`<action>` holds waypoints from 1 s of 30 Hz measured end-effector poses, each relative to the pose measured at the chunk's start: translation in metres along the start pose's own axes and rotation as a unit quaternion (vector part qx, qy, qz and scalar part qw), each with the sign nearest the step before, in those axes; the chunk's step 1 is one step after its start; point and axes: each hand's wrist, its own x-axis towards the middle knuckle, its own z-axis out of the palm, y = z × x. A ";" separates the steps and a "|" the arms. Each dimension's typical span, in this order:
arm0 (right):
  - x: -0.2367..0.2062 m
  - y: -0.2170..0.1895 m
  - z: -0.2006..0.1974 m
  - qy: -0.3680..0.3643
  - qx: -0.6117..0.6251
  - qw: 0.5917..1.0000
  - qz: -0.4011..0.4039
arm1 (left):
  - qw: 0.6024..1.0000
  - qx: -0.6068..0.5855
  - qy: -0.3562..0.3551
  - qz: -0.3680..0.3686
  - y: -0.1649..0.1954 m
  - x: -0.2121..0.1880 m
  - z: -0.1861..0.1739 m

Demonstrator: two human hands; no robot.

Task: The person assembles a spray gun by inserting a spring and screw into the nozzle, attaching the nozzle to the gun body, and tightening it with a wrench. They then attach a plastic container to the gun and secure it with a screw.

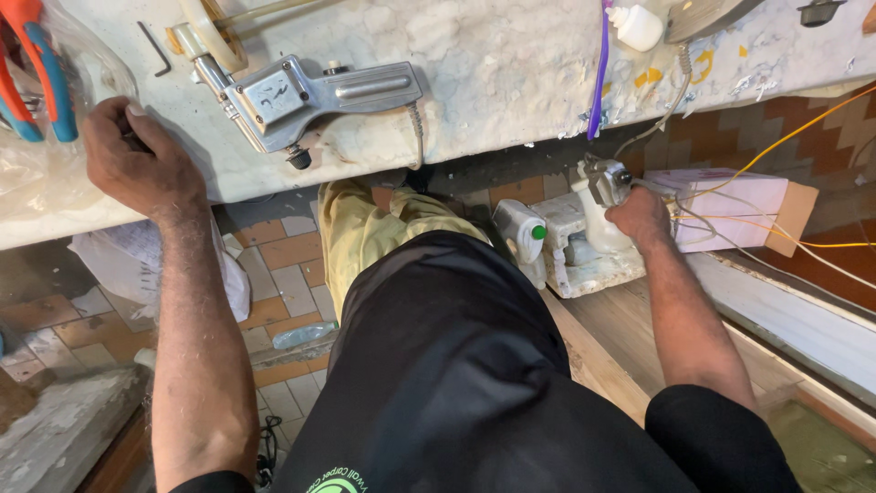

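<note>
The left hand lies knuckles up, fingers curled under and the thumb tucked beneath, with its bare forearm running straight down toward the body. The right hand reaches low and forward, away from the body, its fingers closed in a fist-like grasp, back of the hand up, the bare forearm stretched out, the elbow only slightly bent.

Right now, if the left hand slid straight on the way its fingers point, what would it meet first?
Probably the clear plastic bag holding the red-and-blue pliers; the left hand points up-left along the bench, though its fingertips are hidden.
</note>
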 end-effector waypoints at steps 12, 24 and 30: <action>-0.074 0.075 -0.011 0.044 0.023 0.997 0.060 | 1.000 -0.013 0.000 0.028 0.012 0.005 -0.005; -0.104 0.095 -0.033 -0.003 -0.042 0.998 0.048 | 1.000 -0.031 -0.002 0.001 0.021 0.009 -0.007; -0.060 0.036 -0.019 0.002 -0.063 0.997 -0.040 | 1.000 -0.027 0.003 0.000 0.021 0.010 -0.006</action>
